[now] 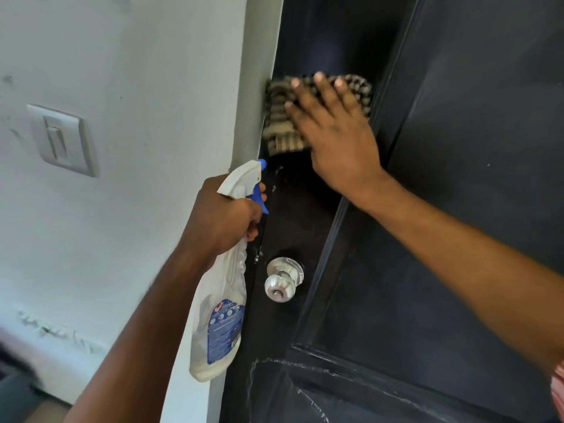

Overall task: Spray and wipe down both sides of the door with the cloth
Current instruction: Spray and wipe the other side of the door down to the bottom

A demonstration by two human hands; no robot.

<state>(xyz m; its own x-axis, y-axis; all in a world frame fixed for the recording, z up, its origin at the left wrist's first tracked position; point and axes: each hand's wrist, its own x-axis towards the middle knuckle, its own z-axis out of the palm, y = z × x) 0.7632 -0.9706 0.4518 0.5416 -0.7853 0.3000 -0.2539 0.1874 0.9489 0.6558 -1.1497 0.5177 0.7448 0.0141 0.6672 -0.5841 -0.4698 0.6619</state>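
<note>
The right hand (332, 132) presses the cloth (283, 114) flat-fingered against the dark door (457, 209), up by the left edge above the knob (282, 282). The left hand (222, 215) is wrapped round the spray bottle (222, 300), a finger by the trigger. I'd worry the cloth may slip from under that open palm, or a stray squeeze mist the wall (137, 87).

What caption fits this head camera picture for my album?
The right hand presses a checked cloth on the black door while the left hand grips a spray bottle.
</note>
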